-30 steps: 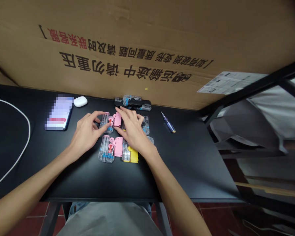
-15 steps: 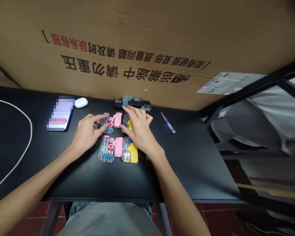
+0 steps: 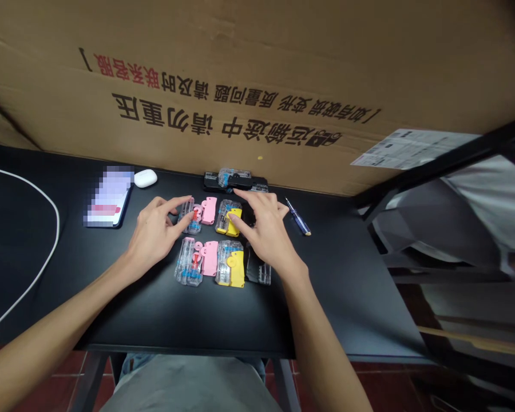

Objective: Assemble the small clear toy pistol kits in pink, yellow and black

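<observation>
Two rows of small flat clear-plastic mechanisms lie on the black table. In the far row, my left hand (image 3: 152, 229) has its index finger and thumb apart over a clear case with blue and red parts (image 3: 191, 224), seemingly touching it. A pink plate (image 3: 208, 210) adjoins that case. My right hand (image 3: 268, 226) is spread, its thumb at the far clear-and-yellow piece (image 3: 228, 220) and its index finger near a stack of black and clear pieces (image 3: 236, 180). The near row holds a clear-and-pink piece (image 3: 209, 258), a clear-and-yellow piece (image 3: 236, 266) and a black piece (image 3: 257, 269), partly hidden.
A blue-handled screwdriver (image 3: 298, 217) lies to the right. On the left are a phone (image 3: 107, 197), a white rounded case (image 3: 146, 178) and a white cable (image 3: 54, 212). A large cardboard box (image 3: 240, 68) stands along the back edge; a black metal frame (image 3: 438, 166) is at right.
My right hand has moved to the right, uncovering more of the far yellow piece and the near black piece. My left hand stays at the far clear case. The view has shifted slightly.
</observation>
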Demonstrator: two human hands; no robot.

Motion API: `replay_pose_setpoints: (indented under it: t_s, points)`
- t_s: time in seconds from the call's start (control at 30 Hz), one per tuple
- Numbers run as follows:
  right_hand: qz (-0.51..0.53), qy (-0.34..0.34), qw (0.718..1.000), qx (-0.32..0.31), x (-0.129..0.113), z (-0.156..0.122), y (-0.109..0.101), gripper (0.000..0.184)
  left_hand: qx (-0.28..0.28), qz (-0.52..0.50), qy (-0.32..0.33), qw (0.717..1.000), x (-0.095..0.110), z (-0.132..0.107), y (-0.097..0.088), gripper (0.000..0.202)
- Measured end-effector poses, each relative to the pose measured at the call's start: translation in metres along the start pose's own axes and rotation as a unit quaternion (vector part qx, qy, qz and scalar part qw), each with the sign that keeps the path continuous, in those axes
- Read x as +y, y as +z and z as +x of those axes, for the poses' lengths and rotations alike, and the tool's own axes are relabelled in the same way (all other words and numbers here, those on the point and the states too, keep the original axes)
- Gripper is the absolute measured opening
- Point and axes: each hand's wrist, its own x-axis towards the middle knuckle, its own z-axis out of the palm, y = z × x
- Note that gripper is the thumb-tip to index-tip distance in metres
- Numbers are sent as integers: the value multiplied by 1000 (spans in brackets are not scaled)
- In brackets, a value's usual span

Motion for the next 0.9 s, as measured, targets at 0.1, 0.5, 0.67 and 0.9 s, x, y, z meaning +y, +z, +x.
replay_pose_setpoints:
  t_s: [0.1, 0.5, 0.67, 0.9]
  points:
    - [9, -3, 1000, -11, 3, -1, -5, 46, 12, 5, 0, 1000, 1, -2, -1, 41]
    - [18, -22, 999, -29, 1, -7, -23, 40, 19, 20, 269, 963, 21, -17, -3, 27]
    - [17, -18, 999, -30, 0, -7, -22, 37, 41, 142, 349, 926, 28, -35, 2, 19]
    - [9, -16, 999, -34, -1, -6, -23, 36, 40, 171, 398, 900, 36, -55, 6, 18]
